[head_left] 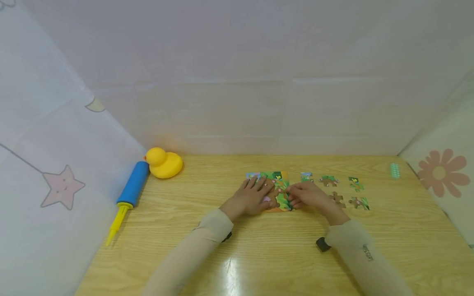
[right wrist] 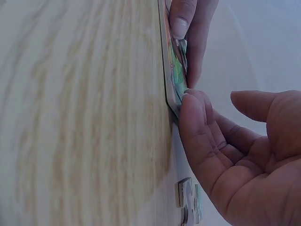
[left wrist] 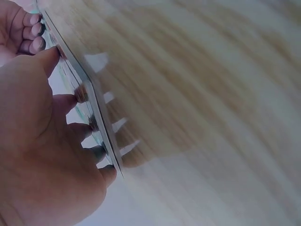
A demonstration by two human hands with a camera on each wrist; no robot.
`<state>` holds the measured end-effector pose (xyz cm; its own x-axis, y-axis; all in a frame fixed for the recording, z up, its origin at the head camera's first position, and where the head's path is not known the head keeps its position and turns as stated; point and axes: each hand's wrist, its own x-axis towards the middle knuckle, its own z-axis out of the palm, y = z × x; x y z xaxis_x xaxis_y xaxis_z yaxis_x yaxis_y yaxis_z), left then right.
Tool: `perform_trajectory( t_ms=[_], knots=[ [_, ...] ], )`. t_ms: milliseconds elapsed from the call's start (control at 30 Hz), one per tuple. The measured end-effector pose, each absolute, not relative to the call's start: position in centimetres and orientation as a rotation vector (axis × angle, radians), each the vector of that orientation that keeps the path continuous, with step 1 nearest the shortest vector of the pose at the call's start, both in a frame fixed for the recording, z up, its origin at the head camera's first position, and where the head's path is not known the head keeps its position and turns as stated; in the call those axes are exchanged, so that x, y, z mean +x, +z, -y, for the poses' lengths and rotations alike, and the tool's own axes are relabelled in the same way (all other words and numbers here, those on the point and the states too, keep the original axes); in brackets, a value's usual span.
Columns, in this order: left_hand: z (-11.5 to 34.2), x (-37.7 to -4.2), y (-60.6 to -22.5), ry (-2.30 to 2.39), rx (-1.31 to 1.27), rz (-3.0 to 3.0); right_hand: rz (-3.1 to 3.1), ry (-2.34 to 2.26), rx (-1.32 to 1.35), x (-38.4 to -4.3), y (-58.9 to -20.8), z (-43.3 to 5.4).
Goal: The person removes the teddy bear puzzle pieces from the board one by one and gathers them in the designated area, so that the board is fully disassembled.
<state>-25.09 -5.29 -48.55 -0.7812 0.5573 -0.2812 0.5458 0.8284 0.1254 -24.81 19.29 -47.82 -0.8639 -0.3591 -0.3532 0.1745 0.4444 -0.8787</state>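
Note:
A colourful jigsaw puzzle point(head_left: 283, 199) with a brown animal and green leaves lies on the wooden table. My left hand point(head_left: 253, 196) rests on its left and middle part, fingers spread, covering much of the picture. At the puzzle's right edge is my right hand point(head_left: 306, 195). In the right wrist view its bent fingertips point(right wrist: 192, 110) touch the puzzle's near corner, while the thumb point(right wrist: 251, 104) stands apart from them. The left wrist view shows the left fingers point(left wrist: 66, 101) lying over the puzzle's thin edge.
Loose jigsaw pieces lie right of the puzzle, among them a brown piece point(head_left: 337, 199) and a green-brown piece point(head_left: 359, 202). A small mint-green object point(head_left: 395, 170) sits farther right. At the left are a yellow rubber duck point(head_left: 165, 164) and a blue-yellow hand pump point(head_left: 133, 185).

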Motion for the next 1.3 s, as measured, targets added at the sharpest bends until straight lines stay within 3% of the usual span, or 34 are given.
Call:
perform_trajectory(
  t_ms=[1300],
  knots=[
    [5.19, -25.04, -48.3, 0.057, 0.806, -2.676, -2.283, -1.379, -0.095, -24.71, -47.84, -18.66]
  ],
)
